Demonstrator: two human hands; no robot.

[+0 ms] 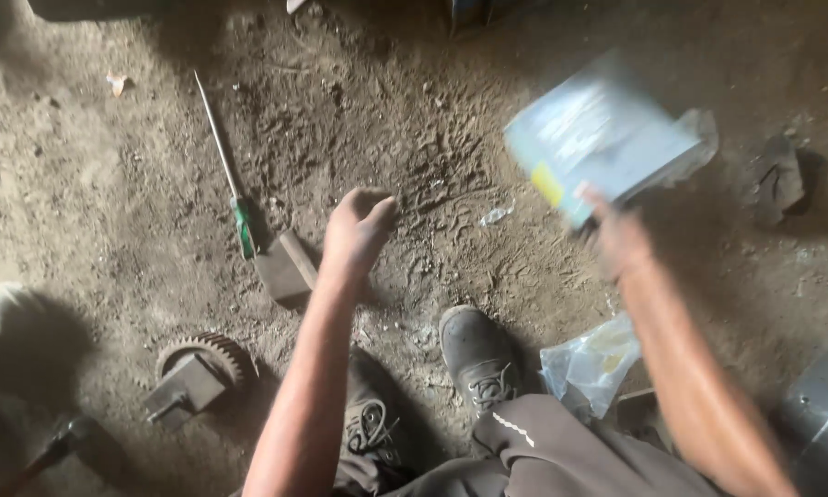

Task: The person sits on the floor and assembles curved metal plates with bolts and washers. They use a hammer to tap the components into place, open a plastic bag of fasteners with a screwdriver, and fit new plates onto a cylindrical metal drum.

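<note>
My right hand (619, 241) is blurred by motion and grips the lower edge of a flat light-blue box in a clear plastic wrapper (601, 134), held above the dirt floor at the right. My left hand (359, 230) hangs over the middle of the floor with its fingers curled downward and nothing in it. It is nearest to a small flat metal block (283, 269) and a long screwdriver with a green handle (233, 189) lying to its left. My two dark shoes (478, 354) stand below the hands.
A toothed metal gear with a block on it (198, 366) lies at the lower left. A crumpled clear plastic bag (589, 364) sits by my right leg. A dark stone (780, 179) rests at the right, a grey metal casing (823, 414) at the lower right.
</note>
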